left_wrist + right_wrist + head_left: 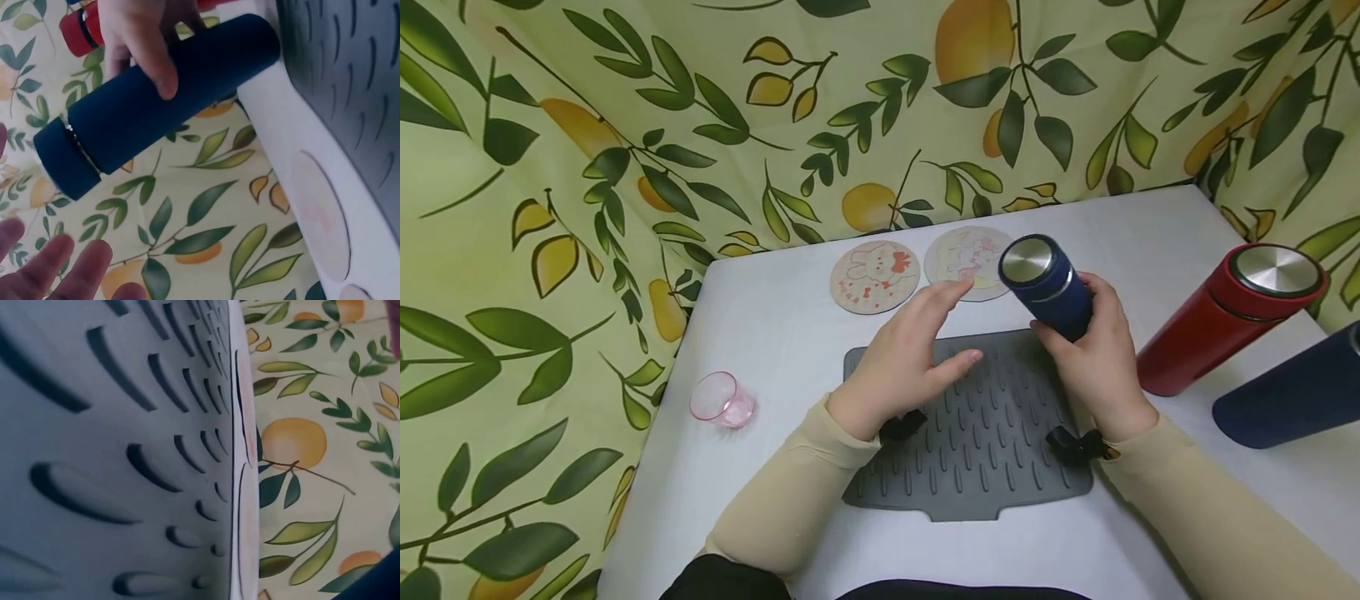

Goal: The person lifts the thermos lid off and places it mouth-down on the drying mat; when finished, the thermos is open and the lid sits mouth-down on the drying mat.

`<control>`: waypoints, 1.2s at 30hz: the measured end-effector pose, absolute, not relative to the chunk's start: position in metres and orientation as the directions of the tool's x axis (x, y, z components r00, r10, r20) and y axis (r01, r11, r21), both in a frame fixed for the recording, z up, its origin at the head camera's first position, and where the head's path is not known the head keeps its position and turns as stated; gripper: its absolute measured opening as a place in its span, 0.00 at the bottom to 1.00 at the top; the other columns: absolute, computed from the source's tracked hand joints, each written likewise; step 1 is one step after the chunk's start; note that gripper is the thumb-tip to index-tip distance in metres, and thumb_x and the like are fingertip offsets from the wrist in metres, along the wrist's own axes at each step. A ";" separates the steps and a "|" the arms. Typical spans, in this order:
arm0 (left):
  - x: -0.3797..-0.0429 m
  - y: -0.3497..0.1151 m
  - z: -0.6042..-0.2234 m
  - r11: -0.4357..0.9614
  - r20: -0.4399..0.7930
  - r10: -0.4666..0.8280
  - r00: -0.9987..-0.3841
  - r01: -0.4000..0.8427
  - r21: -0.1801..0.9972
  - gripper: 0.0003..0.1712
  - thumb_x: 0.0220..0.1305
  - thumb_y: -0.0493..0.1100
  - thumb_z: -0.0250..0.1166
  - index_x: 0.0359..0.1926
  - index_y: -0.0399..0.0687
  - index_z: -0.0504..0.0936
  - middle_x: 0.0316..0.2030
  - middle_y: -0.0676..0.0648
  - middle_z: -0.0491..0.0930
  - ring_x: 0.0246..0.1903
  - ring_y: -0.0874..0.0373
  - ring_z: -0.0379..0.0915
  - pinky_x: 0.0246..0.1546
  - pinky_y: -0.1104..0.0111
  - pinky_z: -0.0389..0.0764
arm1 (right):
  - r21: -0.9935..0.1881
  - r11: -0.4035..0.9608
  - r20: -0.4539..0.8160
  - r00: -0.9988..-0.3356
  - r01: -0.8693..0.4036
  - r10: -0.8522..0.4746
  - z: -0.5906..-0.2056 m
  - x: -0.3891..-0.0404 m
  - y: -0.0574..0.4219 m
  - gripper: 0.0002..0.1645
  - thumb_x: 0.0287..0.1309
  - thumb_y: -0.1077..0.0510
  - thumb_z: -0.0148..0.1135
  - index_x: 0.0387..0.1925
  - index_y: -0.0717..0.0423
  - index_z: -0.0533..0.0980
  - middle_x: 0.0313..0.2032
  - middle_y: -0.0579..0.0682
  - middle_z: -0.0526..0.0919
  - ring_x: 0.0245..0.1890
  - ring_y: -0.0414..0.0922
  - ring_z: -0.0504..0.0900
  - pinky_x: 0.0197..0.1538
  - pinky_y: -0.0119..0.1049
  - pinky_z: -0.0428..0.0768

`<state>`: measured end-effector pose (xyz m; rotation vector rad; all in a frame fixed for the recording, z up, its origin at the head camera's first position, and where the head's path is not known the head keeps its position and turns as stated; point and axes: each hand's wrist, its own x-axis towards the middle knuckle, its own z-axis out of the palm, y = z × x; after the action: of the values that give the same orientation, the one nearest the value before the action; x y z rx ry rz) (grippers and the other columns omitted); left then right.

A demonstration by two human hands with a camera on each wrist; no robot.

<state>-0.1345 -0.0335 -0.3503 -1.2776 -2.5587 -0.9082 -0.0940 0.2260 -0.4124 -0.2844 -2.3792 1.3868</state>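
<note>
My right hand grips a small navy vacuum flask by its lower body, thumb on the near side. The flask is raised over the far right corner of a grey ridged mat and tilted, its steel-topped lid on. In the left wrist view the whole flask shows, with a bright ring below the lid. My left hand hovers over the mat's left part, fingers extended, holding nothing and apart from the flask. The right wrist view shows mostly the mat; a dark blue edge enters its lower right corner.
A red flask and a larger navy flask stand at the right. Two round coasters, one with a bunny and one paler, lie behind the mat. A pink glass stands left. Leaf-patterned cloth hangs behind the white table.
</note>
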 end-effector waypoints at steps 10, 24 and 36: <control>-0.149 -0.032 -0.338 0.459 0.325 0.707 -0.628 0.757 0.465 0.57 0.66 0.52 0.82 0.87 0.52 0.60 0.82 0.45 0.66 0.80 0.51 0.66 0.78 0.54 0.73 | -0.686 0.708 0.381 -0.912 -0.167 0.154 -0.402 -0.084 0.218 0.52 0.54 0.70 0.83 0.77 0.60 0.68 0.73 0.70 0.73 0.74 0.72 0.65 0.78 0.77 0.54; -0.142 -0.047 -0.341 0.453 0.317 0.741 -0.592 0.789 0.415 0.44 0.64 0.48 0.84 0.78 0.49 0.76 0.74 0.45 0.77 0.72 0.50 0.76 0.73 0.56 0.79 | -0.485 0.819 0.492 -0.870 -0.307 -0.034 -0.405 -0.078 0.216 0.49 0.45 0.72 0.86 0.70 0.59 0.76 0.69 0.67 0.78 0.71 0.72 0.69 0.76 0.86 0.50; -0.140 -0.057 -0.350 0.437 0.346 0.742 -0.574 0.806 0.399 0.38 0.63 0.50 0.83 0.71 0.48 0.82 0.67 0.46 0.82 0.64 0.52 0.81 0.67 0.60 0.83 | -0.374 0.857 0.483 -0.863 -0.354 -0.146 -0.407 -0.076 0.217 0.51 0.44 0.63 0.90 0.72 0.56 0.77 0.69 0.66 0.79 0.71 0.71 0.70 0.74 0.81 0.59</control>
<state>-0.1401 -0.0566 -0.3501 -1.3855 -2.5603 -0.8121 -0.0763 0.2167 -0.4069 0.3685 -2.5852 0.6391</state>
